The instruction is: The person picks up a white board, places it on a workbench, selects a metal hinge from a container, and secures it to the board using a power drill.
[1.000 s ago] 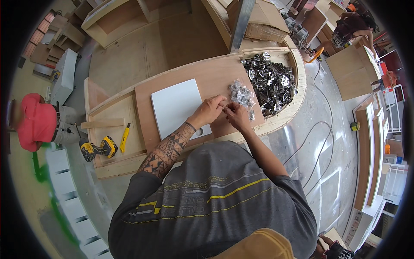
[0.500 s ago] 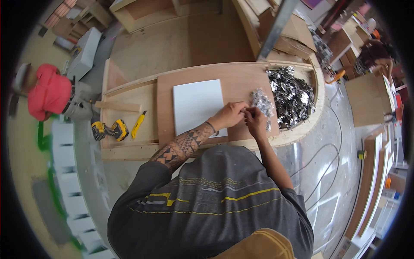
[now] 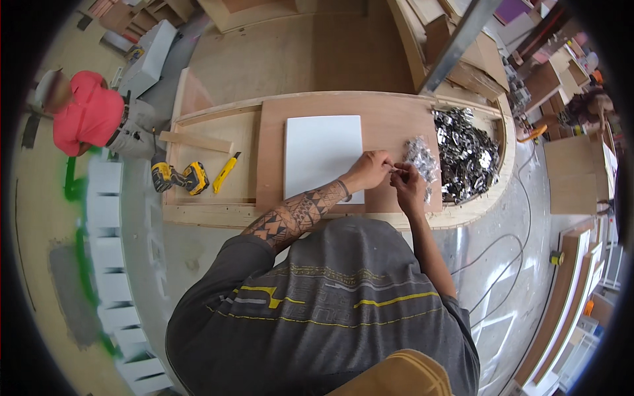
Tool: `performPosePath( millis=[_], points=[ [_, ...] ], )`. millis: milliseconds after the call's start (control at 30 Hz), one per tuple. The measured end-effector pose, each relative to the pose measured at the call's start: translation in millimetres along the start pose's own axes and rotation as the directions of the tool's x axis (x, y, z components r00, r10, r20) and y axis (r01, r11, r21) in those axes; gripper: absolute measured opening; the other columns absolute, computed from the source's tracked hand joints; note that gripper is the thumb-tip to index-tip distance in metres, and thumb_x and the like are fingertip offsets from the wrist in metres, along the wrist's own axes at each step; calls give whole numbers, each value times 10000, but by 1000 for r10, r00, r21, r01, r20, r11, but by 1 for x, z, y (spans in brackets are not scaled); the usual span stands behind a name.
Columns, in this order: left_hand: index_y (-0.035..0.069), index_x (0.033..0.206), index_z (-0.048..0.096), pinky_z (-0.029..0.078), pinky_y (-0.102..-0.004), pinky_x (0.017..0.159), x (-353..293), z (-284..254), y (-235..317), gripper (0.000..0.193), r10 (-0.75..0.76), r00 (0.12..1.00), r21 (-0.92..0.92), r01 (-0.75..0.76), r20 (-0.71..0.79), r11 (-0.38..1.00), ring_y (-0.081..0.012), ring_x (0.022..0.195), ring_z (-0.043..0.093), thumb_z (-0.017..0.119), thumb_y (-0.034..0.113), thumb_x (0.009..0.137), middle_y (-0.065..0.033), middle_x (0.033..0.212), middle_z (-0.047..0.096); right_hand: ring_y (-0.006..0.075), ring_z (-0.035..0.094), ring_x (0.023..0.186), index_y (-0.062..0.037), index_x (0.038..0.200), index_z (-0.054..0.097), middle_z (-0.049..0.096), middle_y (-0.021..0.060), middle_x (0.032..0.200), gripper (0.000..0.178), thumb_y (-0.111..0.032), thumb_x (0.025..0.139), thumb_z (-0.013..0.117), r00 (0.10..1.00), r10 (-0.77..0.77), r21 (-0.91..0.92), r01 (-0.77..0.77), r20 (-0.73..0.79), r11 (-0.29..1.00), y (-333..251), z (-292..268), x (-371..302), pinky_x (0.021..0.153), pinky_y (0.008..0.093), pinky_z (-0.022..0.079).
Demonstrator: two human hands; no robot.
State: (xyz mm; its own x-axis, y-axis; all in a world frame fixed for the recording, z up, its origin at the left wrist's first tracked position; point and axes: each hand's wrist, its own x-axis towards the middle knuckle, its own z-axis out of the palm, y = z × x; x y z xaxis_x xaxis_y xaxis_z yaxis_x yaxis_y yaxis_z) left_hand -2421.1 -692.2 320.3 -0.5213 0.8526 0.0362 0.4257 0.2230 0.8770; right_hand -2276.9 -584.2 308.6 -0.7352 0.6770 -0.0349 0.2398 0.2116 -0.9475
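Note:
My left hand [image 3: 370,169] and my right hand [image 3: 409,187] meet fingertip to fingertip, both pinched round something too small to make out. They hover over the right part of a brown wooden board [image 3: 383,112], beside the right edge of a white rectangular panel [image 3: 323,148]. Just beyond my right hand lies a pile of small clear plastic packets [image 3: 420,157]. A heap of shiny metal pieces [image 3: 465,155] fills the frame's right end. To the left of the board are a yellow utility knife [image 3: 226,173] and yellow-black cordless power tools [image 3: 195,178].
The board rests across a pale wooden frame [image 3: 218,214] with raised edges. A loose wood strip [image 3: 196,141] lies at its left end. A metal post [image 3: 459,47] slants at the back right. A person in a red shirt [image 3: 89,111] stands at left. A cable [image 3: 505,264] curves over the floor.
The whole scene has shifted slightly rightward in view as my head moved. My hands stay together in the same pinch, near the plastic packets.

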Motion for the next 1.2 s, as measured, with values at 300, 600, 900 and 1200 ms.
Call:
performPosePath(
  millis=[300,600,900,1200],
  points=[
    [30,977,716,575,-322,622,1,-21,-5,131,-88,996,17,88,-28,996,-166,672,692,638,132,957,-80,821,733,161,683,710,-3,1186,622,672,102,822,193,-72,1016,565,990,116,-30,-114,76,993,-9,0,-6,681,317,576],
    [29,1008,741,569,-319,690,4,-26,18,143,-94,980,50,86,173,995,-152,712,703,693,143,937,-95,857,757,271,716,863,-22,1247,635,690,189,1088,372,-139,908,736,999,-37,-98,39,20,994,-10,2,-13,733,347,587],
    [35,1029,741,563,-332,757,1,-19,16,147,-56,978,50,47,199,998,-199,814,718,698,134,930,-113,916,762,188,713,767,-4,1073,730,734,123,853,190,-117,922,722,1000,19,-124,-20,-9,992,-8,-2,-10,650,307,532],
    [4,1039,691,572,-369,764,2,-13,22,142,10,992,14,-12,128,1000,-265,871,731,657,97,937,-150,945,748,76,633,653,-16,1019,738,717,44,791,150,-150,970,694,978,206,396,-196,19,897,1,3,-11,601,246,517]
  ],
)
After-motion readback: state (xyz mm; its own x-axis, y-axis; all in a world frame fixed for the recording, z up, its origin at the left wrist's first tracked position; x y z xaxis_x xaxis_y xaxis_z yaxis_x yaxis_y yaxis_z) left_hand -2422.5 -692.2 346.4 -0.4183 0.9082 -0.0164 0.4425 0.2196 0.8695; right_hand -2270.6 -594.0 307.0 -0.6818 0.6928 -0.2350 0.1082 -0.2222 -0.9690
